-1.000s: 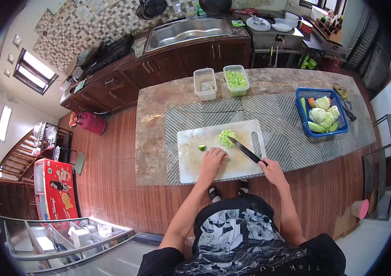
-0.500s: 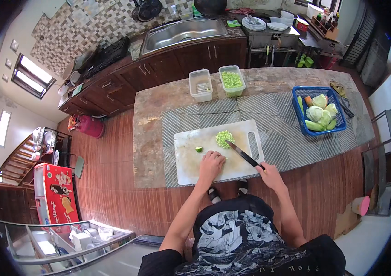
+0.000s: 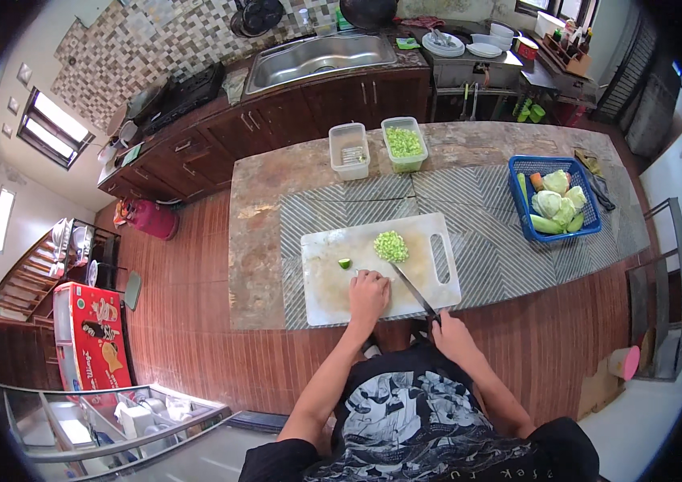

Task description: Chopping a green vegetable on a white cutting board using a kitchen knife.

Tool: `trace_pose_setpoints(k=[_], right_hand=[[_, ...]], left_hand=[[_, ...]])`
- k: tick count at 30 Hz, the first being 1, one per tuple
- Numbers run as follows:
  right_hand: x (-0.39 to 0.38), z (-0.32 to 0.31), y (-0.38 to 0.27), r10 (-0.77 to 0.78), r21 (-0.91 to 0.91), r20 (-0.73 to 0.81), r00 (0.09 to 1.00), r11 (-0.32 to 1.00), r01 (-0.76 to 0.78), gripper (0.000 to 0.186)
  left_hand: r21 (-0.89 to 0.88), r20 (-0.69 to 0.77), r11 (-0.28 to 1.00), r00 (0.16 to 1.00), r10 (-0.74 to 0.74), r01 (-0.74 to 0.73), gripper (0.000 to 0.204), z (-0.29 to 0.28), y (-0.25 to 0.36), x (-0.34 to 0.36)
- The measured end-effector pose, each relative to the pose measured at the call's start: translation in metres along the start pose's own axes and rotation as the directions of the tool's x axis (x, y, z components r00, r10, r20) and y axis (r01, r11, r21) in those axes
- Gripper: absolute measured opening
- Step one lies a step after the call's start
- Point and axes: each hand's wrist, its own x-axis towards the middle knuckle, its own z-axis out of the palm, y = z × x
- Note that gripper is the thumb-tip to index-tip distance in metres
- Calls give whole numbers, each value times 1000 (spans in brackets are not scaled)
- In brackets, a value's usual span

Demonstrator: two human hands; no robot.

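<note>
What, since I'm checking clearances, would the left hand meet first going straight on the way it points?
Probably the chopped green pile on the cutting board, ahead of the left hand, though depth is unclear.

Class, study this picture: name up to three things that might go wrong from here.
1. The knife in the right hand lies close to the left hand; a slip might nick a finger.
2. The chopped green pile sits loose beyond the knife tip; a nudge could scatter it.
3. The small green piece lies unheld and might roll.
</note>
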Motion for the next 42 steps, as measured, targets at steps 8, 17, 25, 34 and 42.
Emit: trace_pose_setpoints(k=[8,17,25,34,42], right_hand=[[-7,5,-29,65,-100,40,997,993,-60,24],[18,15,-34,18,-141,1,1000,990,-18,22],[6,17,-37,38,-126,14,999,991,-36,23],[21,28,-36,31,-77,-37,999,996,-33,23],[17,33,-38,51,-70,6,999,996,-50,24]], left_hand=[[-25,-39,999,999,26,-27,6,-3,3,-1],[-188,1,982,1000,-7,7,8,-6,-9,6],[-218,50,968,992,-117,125,10,-7,-13,7],[-221,28,974,999,-45,50,7,-4,-10,6],[-140,20,990,1000,24,-21,7,-7,-7,0]])
